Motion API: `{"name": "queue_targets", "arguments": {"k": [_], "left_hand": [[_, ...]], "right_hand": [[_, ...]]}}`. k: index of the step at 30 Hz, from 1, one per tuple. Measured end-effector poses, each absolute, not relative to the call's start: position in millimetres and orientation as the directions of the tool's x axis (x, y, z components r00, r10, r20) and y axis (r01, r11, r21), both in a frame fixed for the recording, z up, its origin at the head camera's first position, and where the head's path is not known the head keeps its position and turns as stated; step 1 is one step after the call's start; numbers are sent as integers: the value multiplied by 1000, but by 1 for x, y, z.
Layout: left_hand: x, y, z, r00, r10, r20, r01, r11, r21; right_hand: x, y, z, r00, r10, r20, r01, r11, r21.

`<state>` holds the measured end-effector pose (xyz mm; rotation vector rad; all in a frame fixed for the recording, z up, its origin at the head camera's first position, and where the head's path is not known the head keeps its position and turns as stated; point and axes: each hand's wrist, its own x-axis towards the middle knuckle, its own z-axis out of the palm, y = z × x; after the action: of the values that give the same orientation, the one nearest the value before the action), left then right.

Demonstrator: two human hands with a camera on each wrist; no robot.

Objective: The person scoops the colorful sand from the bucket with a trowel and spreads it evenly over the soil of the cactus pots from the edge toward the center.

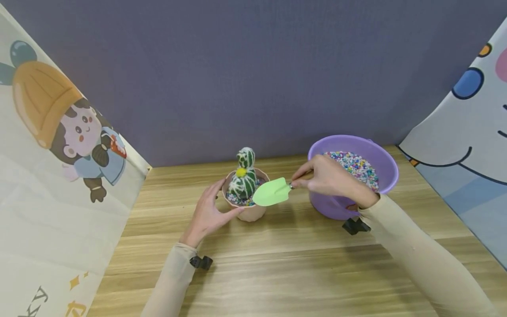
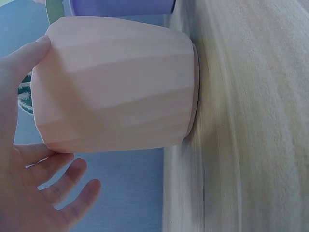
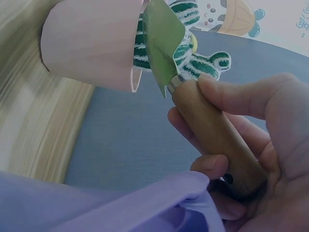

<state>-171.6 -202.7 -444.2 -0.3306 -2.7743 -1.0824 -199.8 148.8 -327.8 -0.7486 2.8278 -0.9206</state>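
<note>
A pale pink flowerpot point(image 1: 252, 214) stands on the table, holding a green-and-white cactus point(image 1: 244, 182) with a yellow flower and colourful pebbles around its base. My left hand point(image 1: 207, 214) grips the pot at its rim, thumb on the near side and fingers on the far left. In my right hand point(image 1: 326, 177) is a small garden trowel point(image 1: 273, 192), pinched by its wooden handle point(image 3: 212, 130). The light green blade hangs over the pot's right rim, beside the cactus. Seen from the right wrist, the blade point(image 3: 164, 41) covers part of the cactus.
A purple bucket point(image 1: 382, 154) with many colourful pebbles point(image 1: 350, 164) stands at the right, under my right forearm. A grey-blue partition point(image 1: 257, 79) rises behind the wooden table point(image 1: 277, 264). Printed sheets with cartoons stand at the left and right.
</note>
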Motion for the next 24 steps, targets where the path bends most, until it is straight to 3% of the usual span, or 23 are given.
{"name": "queue_targets", "arguments": {"k": [24], "left_hand": [[-169, -207, -432, -909, 182, 374, 397, 646, 652]], "right_hand": [[-197, 164, -321, -891, -445, 86, -398, 677, -619]]}}
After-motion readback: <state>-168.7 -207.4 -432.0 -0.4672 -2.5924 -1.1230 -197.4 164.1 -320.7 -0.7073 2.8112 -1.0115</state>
